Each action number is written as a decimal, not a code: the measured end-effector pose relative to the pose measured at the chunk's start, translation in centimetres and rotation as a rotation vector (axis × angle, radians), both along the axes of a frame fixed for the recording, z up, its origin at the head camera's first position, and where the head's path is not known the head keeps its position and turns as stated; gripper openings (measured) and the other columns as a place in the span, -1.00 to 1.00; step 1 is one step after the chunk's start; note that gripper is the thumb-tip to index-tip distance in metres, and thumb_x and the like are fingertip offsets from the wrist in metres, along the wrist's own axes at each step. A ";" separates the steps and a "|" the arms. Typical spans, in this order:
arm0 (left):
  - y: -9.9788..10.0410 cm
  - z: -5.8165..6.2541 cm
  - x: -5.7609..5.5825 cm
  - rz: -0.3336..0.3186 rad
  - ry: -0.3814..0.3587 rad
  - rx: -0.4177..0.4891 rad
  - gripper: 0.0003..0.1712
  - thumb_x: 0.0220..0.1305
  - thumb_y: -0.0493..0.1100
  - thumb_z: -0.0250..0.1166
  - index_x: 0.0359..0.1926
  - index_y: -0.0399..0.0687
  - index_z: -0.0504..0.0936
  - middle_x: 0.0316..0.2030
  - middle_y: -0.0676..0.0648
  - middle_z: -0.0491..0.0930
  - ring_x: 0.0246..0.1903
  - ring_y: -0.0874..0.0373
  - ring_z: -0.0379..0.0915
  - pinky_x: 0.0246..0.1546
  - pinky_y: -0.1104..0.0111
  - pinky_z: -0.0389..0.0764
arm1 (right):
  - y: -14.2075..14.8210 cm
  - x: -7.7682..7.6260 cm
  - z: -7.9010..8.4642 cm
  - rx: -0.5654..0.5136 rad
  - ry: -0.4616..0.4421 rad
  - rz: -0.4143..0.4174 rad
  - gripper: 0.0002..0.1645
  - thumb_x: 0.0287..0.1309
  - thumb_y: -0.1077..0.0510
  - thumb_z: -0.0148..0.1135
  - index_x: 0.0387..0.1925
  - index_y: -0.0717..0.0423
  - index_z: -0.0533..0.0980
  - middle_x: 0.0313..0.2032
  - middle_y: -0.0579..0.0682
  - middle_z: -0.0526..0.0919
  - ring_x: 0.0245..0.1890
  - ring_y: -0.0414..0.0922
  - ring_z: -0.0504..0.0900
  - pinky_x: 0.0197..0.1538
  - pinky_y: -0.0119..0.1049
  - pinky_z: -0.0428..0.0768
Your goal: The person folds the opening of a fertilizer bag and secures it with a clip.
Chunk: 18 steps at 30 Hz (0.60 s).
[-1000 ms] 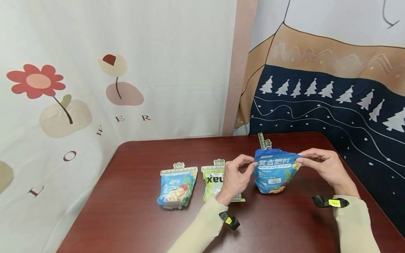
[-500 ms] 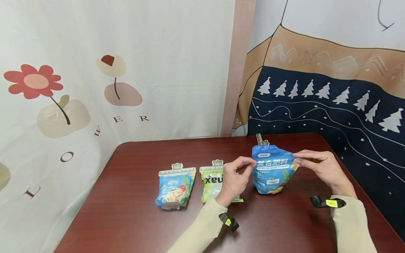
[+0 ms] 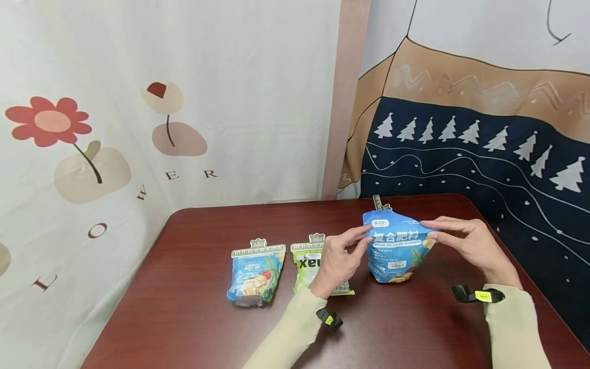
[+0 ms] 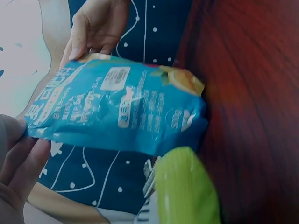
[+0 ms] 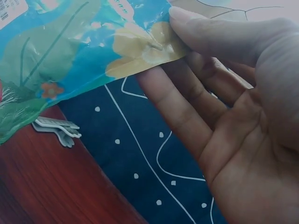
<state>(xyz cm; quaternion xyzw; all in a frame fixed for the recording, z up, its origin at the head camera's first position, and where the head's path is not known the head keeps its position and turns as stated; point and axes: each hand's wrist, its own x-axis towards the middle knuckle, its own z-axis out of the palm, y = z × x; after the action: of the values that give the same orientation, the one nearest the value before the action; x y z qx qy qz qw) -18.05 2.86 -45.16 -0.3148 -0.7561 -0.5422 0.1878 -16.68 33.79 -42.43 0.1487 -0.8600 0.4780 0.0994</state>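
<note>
A blue fertilizer bag (image 3: 394, 251) with white Chinese lettering stands upright on the table's right half, its top edge between my two hands. My left hand (image 3: 340, 259) pinches the bag's upper left edge between thumb and fingers. At the upper right corner, my right hand (image 3: 475, 246) pinches the film; the right wrist view shows thumb (image 5: 205, 32) above and fingers below. Behind the bag lies a piano-patterned clip (image 3: 380, 203), partly hidden. The left wrist view shows the same bag (image 4: 117, 105) side-on, its printed front facing the camera.
Left of my hands lies another blue bag (image 3: 255, 277) with a piano-patterned clip (image 3: 259, 247) across its top. Beside it, a green bag (image 3: 304, 271) bears a similar clip (image 3: 315, 241); my left hand partly covers it. Printed curtains hang behind the dark red table (image 3: 184, 307).
The bag's top has straightened, showing more of its front print. My left hand's fingers have shifted slightly up along the edge; both hands still pinch the bag.
</note>
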 end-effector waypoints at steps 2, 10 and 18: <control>-0.1 0.1 -0.1 -0.005 0.003 -0.026 -0.67 0.41 -0.18 0.34 0.16 -0.04 0.70 -0.04 -0.12 0.79 -0.05 0.19 0.75 -0.11 0.51 0.70 | 0.0 0.0 0.1 0.017 0.001 0.005 -0.62 0.31 0.24 0.35 0.15 0.16 0.66 -0.05 -0.43 0.70 -0.01 -0.37 0.56 -0.08 -0.58 0.58; -0.2 0.2 -0.2 0.007 0.034 -0.101 -0.74 0.45 -0.15 0.29 0.07 -0.12 0.73 -0.06 -0.12 0.80 -0.15 0.20 0.78 -0.16 0.64 0.64 | -0.2 0.3 0.6 0.034 -0.033 -0.026 -0.65 0.29 0.18 0.39 0.11 0.08 0.69 -0.10 -0.30 0.73 -0.05 -0.30 0.57 -0.12 -0.51 0.62; -0.2 0.3 -0.2 0.047 0.070 -0.139 -0.79 0.48 -0.10 0.27 0.00 -0.03 0.75 -0.14 -0.01 0.82 -0.23 0.35 0.74 -0.21 0.63 0.65 | -0.2 0.2 0.5 0.058 0.008 0.012 -0.73 0.29 0.23 0.38 0.01 0.09 0.74 -0.15 -0.24 0.75 -0.13 -0.29 0.58 -0.20 -0.49 0.61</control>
<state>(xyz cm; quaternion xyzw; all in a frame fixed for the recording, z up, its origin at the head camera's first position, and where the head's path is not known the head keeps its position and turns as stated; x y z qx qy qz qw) -18.23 2.61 -44.88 -0.3282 -0.7920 -0.4724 0.2045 -16.52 33.60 -41.88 0.1587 -0.8721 0.4529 0.0957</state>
